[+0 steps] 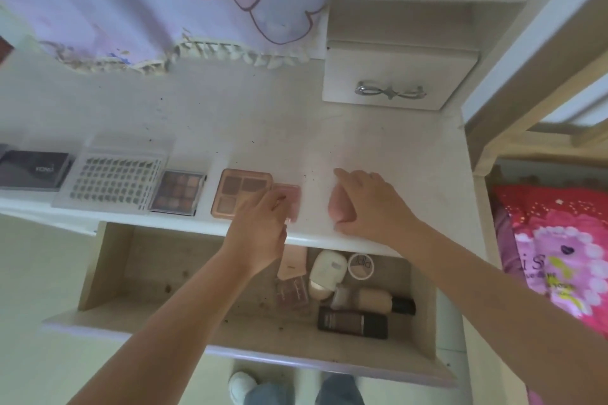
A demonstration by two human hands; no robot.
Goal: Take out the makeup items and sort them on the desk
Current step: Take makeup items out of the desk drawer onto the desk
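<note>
The sorting looks about half done. A row already lies along the near edge of the bench (296, 141): a dark case (33, 170), a clear sheet (113, 179), two eyeshadow palettes (179, 193). The left hand (260, 227) pinches a small pink compact (289, 199) beside them; the right hand (371, 204) curls round a pink sponge (339, 207). Several bottles (371, 301) and compacts are left in the open drawer (184, 276).

Both bare forearms reach forward over the open drawer to the desk's front edge. The left hand (263, 223) lies knuckles up with its fingers curled downward, while the right hand (368, 204) arches with fingers bent, fingertips down near that same edge
</note>
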